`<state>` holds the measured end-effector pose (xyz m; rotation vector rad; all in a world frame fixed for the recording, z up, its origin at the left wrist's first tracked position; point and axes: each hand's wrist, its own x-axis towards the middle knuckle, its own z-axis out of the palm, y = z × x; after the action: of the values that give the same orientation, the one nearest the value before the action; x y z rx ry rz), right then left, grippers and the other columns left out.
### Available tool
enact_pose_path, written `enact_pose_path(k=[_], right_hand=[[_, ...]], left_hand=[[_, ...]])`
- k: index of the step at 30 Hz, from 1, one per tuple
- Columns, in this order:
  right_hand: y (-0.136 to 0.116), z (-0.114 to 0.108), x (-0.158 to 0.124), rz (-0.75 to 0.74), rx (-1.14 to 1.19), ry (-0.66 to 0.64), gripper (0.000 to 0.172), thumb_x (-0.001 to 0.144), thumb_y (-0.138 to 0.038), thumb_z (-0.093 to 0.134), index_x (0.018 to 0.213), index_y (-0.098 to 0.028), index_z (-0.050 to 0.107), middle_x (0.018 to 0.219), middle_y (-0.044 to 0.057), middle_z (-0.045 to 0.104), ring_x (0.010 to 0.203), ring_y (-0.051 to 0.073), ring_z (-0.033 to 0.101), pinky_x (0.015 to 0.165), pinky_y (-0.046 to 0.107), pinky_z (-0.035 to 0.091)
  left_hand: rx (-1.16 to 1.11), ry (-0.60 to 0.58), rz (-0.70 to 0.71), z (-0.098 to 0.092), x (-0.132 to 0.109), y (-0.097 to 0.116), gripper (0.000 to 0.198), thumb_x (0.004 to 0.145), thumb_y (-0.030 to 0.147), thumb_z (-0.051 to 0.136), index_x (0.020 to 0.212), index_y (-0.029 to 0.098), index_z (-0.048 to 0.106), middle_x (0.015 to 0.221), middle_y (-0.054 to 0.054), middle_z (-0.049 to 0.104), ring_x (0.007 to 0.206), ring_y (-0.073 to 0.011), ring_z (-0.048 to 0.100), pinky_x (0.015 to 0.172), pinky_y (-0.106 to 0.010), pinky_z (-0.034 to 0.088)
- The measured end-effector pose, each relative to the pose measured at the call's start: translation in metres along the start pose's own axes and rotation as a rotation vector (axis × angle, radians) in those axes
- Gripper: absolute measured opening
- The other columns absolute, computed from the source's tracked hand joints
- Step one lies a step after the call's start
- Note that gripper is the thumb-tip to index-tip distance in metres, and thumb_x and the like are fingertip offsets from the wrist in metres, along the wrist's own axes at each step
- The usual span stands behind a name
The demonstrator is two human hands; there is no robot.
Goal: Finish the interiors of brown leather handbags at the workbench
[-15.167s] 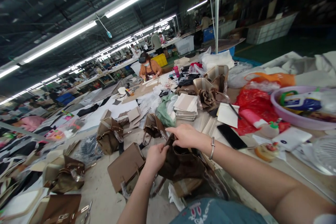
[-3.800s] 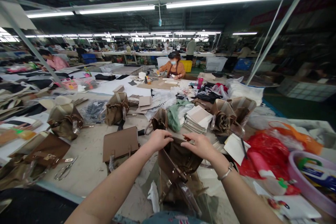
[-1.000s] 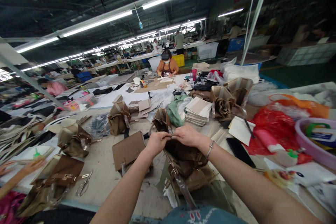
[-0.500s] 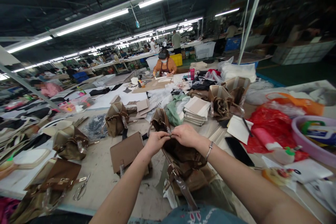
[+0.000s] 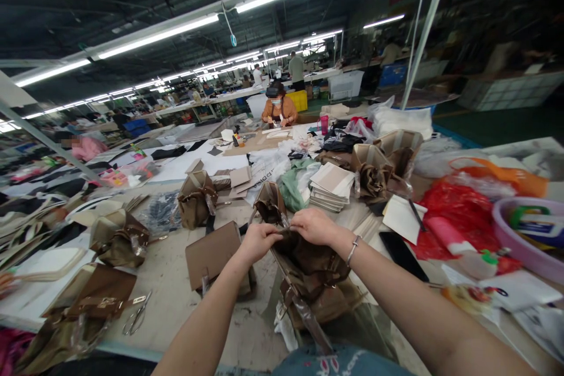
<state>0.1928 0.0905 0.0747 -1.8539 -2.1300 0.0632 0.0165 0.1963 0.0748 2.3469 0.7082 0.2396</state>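
A brown handbag (image 5: 319, 282) lies in front of me, its mouth facing up and a plastic-wrapped strap hanging toward my body. My left hand (image 5: 261, 241) pinches the far left part of the bag's rim between thumb and fingers. Close beside it, my right hand (image 5: 314, 227) grips the same rim, fingers curled over the edge. The inside of the bag looks dark. Just beyond my hands stands another brown bag (image 5: 269, 202), open at the top. To the left is a bag with a flat brown flap (image 5: 212, 254).
Several more brown bags stand around, such as one (image 5: 196, 200) at the back left. Scissors (image 5: 137, 314) lie at left. On the right are a stack of boards (image 5: 331, 187), a black phone (image 5: 402, 255), red plastic (image 5: 458, 205) and a purple basin (image 5: 506, 247). A co-worker (image 5: 281, 107) sits opposite.
My left hand has shifted slightly left and down along the rim, widening the gap between my hands. The view has moved a little. The co-worker's hands have come closer together.
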Motion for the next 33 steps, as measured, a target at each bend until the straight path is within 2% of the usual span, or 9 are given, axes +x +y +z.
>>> enact_pose_path(k=[5,11,14,16,18,24,26,29,33], right_hand=[[0.007,0.001,0.003,-0.078,0.052,-0.008,0.023,0.087,-0.029,0.047,0.083,-0.020,0.068,0.082,0.004,0.066,0.076,0.014,0.057,0.066,0.024,0.036],[0.008,-0.001,0.000,-0.016,0.037,0.011,0.027,0.088,-0.034,0.046,0.087,-0.020,0.068,0.085,0.004,0.067,0.077,0.015,0.058,0.064,0.024,0.036],[0.008,-0.004,-0.004,-0.036,0.089,-0.002,0.031,0.090,-0.039,0.042,0.091,-0.021,0.068,0.087,0.004,0.067,0.076,0.015,0.059,0.065,0.024,0.037],[0.010,-0.005,-0.005,-0.052,0.150,-0.014,0.034,0.091,-0.039,0.039,0.091,-0.021,0.068,0.086,0.003,0.068,0.075,0.014,0.058,0.065,0.023,0.037],[0.011,-0.005,-0.005,-0.034,0.196,-0.023,0.038,0.091,-0.039,0.037,0.087,-0.019,0.068,0.082,0.003,0.068,0.071,0.013,0.058,0.063,0.022,0.037],[0.011,-0.006,-0.008,0.150,0.347,-0.033,0.053,0.090,-0.052,0.031,0.083,-0.018,0.070,0.080,0.005,0.069,0.072,0.016,0.060,0.068,0.025,0.042],[0.016,-0.009,-0.019,0.180,0.447,0.069,0.050,0.089,-0.054,0.033,0.093,-0.019,0.069,0.094,0.006,0.069,0.086,0.020,0.061,0.080,0.030,0.044],[0.033,-0.011,-0.049,0.305,0.678,0.328,0.048,0.084,-0.055,0.043,0.110,-0.020,0.064,0.117,0.007,0.061,0.108,0.024,0.054,0.097,0.038,0.038],[0.066,0.005,-0.113,0.695,1.222,0.553,0.060,0.081,-0.062,0.044,0.124,-0.022,0.052,0.127,0.011,0.054,0.103,0.025,0.059,0.094,0.044,0.042]], left_hand=[[-0.118,-0.075,0.011,0.001,0.004,-0.012,0.024,0.071,0.033,0.058,0.069,0.011,0.068,0.059,0.000,0.057,0.058,-0.0110,0.048,0.056,-0.021,0.037],[-0.057,-0.050,-0.024,0.001,0.007,-0.011,0.021,0.071,0.031,0.056,0.067,0.012,0.066,0.057,0.001,0.054,0.058,-0.0112,0.047,0.056,-0.021,0.036],[-0.033,-0.104,-0.026,-0.004,0.003,-0.005,0.021,0.068,0.030,0.060,0.080,0.015,0.068,0.067,0.001,0.062,0.064,-0.0131,0.053,0.059,-0.021,0.039],[-0.077,-0.207,-0.009,-0.007,0.002,0.001,0.032,0.066,0.032,0.064,0.094,0.018,0.067,0.080,0.000,0.067,0.073,-0.0151,0.057,0.063,-0.022,0.042],[-0.062,-0.238,0.033,-0.008,0.003,0.007,0.038,0.067,0.035,0.064,0.102,0.021,0.066,0.090,-0.001,0.069,0.080,-0.0166,0.059,0.069,-0.023,0.043],[0.221,-0.079,0.088,0.004,0.022,0.023,0.026,0.076,0.036,0.056,0.093,0.022,0.071,0.088,-0.002,0.071,0.080,-0.0175,0.061,0.072,-0.024,0.041],[0.278,-0.035,0.062,0.009,0.025,0.024,0.023,0.078,0.033,0.054,0.085,0.021,0.072,0.083,-0.003,0.071,0.077,-0.0175,0.060,0.068,-0.024,0.040],[0.282,0.074,0.006,0.014,0.023,0.021,0.019,0.076,0.029,0.054,0.078,0.020,0.071,0.078,-0.003,0.069,0.074,-0.0175,0.059,0.066,-0.025,0.039],[-0.018,0.327,-0.074,0.012,0.010,0.010,0.018,0.074,0.028,0.054,0.069,0.017,0.067,0.068,-0.001,0.065,0.068,-0.0152,0.057,0.065,-0.024,0.039]])
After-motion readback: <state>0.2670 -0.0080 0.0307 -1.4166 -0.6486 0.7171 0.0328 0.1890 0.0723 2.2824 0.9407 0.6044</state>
